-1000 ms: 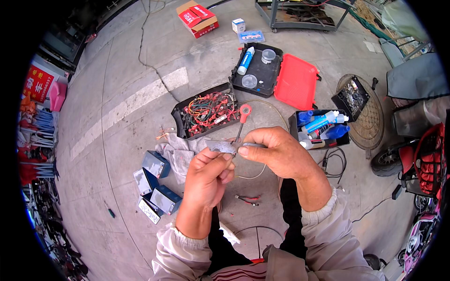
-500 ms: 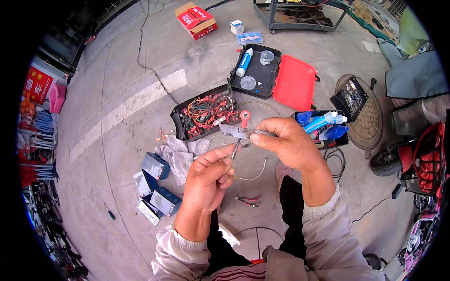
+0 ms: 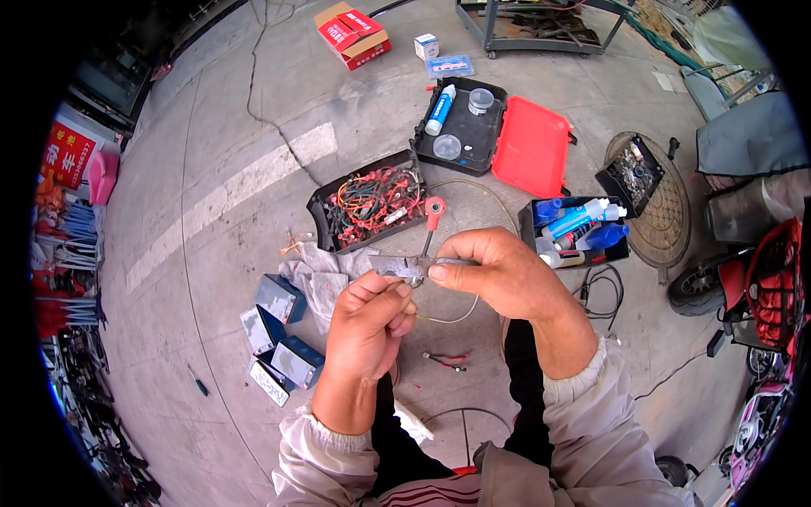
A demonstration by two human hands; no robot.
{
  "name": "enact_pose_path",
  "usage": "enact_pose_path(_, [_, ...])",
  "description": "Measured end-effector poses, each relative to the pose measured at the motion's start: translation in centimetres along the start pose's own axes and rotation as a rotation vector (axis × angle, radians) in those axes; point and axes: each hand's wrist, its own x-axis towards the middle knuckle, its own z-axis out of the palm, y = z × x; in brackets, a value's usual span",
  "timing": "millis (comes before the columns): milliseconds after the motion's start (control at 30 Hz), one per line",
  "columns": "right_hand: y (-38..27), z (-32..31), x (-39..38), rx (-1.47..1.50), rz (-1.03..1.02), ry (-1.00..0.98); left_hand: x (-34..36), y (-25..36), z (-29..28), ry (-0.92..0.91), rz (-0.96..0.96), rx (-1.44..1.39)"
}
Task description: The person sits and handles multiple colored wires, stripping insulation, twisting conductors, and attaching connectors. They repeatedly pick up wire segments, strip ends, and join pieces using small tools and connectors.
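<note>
My left hand is closed, pinching a short dark cable whose upper end carries a red-sleeved ring terminal. Between thumb and fingers, my right hand grips a flat grey metal blade. The blade lies across the cable, just above my left fingertips, and its tip reaches over the left hand's fingers. The cable's lower end is hidden by the blade and the left fingers. Beyond both hands stands a black tray heaped with red, black and green wires.
Blue boxy batteries and a grey rag lie at left. Ahead is an open black-and-red case. A black bin of bottles stands at right, near a parts tray. Small cable pieces lie between my feet.
The blade and my right hand have moved down and left, toward the left fingertips. The ring terminal has shifted slightly left, and the cable below it is now mostly covered.
</note>
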Motion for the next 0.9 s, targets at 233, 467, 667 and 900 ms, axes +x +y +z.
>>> enact_pose_path(233, [0.3,-0.8,0.0,0.029,0.013,0.074,0.1,0.3,1.1,0.100,-0.042,0.054])
enact_pose_path(467, [0.8,-1.6,0.2,0.009,-0.009,0.096,0.0,0.2,0.6,0.033,-0.084,0.027])
enact_pose_path(667, [1.1,0.4,0.2,-0.009,0.011,0.010,0.3,-0.6,0.8,0.065,-0.034,0.007])
enact_pose_path(900, [0.2,-0.8,0.0,0.033,-0.031,0.106,-0.5,-0.1,0.6,0.005,-0.055,0.013])
